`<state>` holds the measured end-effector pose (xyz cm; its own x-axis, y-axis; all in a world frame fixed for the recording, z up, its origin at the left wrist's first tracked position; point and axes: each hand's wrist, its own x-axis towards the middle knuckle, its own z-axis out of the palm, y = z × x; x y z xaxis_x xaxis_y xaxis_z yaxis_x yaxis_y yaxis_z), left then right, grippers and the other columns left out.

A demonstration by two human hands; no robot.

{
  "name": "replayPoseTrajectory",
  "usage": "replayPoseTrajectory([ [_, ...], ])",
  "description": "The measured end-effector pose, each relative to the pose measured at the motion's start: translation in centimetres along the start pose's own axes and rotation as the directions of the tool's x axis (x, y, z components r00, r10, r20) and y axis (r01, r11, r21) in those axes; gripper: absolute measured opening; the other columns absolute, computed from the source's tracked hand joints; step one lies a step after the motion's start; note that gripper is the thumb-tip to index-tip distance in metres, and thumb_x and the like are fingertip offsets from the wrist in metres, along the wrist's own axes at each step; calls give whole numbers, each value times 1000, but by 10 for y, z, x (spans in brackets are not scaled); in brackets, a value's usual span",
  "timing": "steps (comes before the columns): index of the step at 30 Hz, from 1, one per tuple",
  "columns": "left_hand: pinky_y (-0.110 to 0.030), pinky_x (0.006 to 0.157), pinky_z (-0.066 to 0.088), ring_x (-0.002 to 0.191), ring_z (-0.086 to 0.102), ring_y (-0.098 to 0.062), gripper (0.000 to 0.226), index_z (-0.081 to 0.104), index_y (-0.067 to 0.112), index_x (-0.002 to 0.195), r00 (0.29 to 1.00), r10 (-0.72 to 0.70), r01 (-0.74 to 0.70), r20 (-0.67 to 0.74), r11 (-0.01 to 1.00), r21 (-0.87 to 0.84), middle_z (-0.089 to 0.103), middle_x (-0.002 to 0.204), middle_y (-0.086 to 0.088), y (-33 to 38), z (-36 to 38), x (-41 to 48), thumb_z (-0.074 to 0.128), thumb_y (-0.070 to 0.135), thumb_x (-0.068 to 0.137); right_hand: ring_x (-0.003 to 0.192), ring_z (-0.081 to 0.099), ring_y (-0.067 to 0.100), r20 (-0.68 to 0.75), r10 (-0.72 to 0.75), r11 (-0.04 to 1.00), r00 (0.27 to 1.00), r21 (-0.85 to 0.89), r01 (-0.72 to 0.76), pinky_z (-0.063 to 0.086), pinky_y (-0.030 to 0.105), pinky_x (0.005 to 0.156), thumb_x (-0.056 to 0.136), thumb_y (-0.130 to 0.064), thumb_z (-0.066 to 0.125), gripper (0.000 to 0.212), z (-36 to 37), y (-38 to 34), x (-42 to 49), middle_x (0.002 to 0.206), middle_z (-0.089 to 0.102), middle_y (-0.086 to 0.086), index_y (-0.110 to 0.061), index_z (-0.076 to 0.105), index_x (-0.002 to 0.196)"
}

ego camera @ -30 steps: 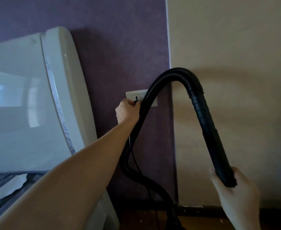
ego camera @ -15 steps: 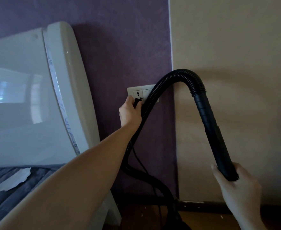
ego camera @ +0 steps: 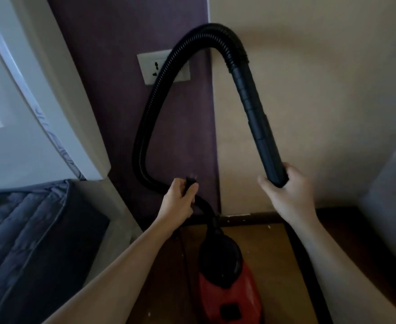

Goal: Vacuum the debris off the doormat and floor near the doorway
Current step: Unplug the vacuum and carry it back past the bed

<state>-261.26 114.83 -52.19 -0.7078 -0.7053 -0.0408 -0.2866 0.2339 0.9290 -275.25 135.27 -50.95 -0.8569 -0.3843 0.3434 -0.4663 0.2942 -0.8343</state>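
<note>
The left hand (ego camera: 179, 197) has dropped from the wall socket (ego camera: 153, 69), fingers pinching the plug (ego camera: 190, 183), prongs up; the right hand (ego camera: 285, 190) grips the wand (ego camera: 257, 118), running steeply downward; red vacuum (ego camera: 229, 284) sits on the floor (ego camera: 269, 253) below; no legible writing.

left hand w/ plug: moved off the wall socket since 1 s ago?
Yes. The left hand was at the wall socket then; now it is well below it, holding the plug clear of the wall, and the socket's holes are empty.
</note>
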Motion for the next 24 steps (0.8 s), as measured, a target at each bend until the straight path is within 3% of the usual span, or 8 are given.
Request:
replayPoseTrajectory([
  [3,-31,49,41,51,48,-12,14,51,19,102,991,-109,106,83,994,42,57,73,-1,-50,24,-14,54,32,101,60,53,2,116,-5,999,993,50,-1,41,10,52,90,-8,71,19,-6,5,-4,76,53,2,-14,58,102],
  [5,-26,47,43,52,51,-12,15,50,16,107,982,-174,166,80,981,99,58,75,-2,-80,37,-25,51,30,102,64,58,7,170,-21,997,985,83,7,45,18,58,91,-5,68,18,-9,7,-6,78,57,6,-16,58,100],
  [8,-15,44,43,57,55,-12,18,51,10,109,966,-249,240,66,963,126,59,78,-3,-115,54,-39,46,27,104,74,67,9,255,-93,987,963,148,56,53,20,69,95,-8,68,17,-10,11,-11,85,64,6,-17,59,105],
  [10,-20,52,48,65,59,-14,19,51,12,110,958,-279,271,59,956,116,62,85,-3,-132,66,-46,44,29,105,80,70,15,311,-130,977,942,204,68,59,29,75,97,-13,68,21,-11,12,-15,89,65,3,-17,58,115],
  [14,-21,57,43,75,56,-7,19,45,15,114,948,-314,305,49,943,134,59,93,0,-151,89,-58,40,31,106,54,62,32,413,-146,949,899,314,10,60,49,56,98,-23,65,24,-8,12,-27,73,60,11,-26,53,118],
  [19,-15,56,42,78,57,-2,39,37,21,121,941,-331,328,77,944,45,60,102,5,-157,108,-63,56,46,97,41,50,22,363,-177,961,915,266,80,49,42,42,96,-25,68,22,11,15,-46,62,52,3,-29,53,112],
  [21,-16,60,43,84,59,-9,49,42,17,123,943,-326,320,60,943,93,60,109,2,-161,117,-58,64,48,92,42,52,22,329,-176,973,928,202,112,50,41,42,96,-18,71,27,15,18,-46,63,53,-5,-26,52,113],
  [24,-25,71,50,93,67,-17,51,51,11,125,948,-316,310,40,944,114,68,108,-3,-168,132,-55,67,45,90,48,57,20,319,-151,982,936,159,104,55,38,50,92,-12,71,28,14,22,-43,73,57,2,-15,55,115],
])
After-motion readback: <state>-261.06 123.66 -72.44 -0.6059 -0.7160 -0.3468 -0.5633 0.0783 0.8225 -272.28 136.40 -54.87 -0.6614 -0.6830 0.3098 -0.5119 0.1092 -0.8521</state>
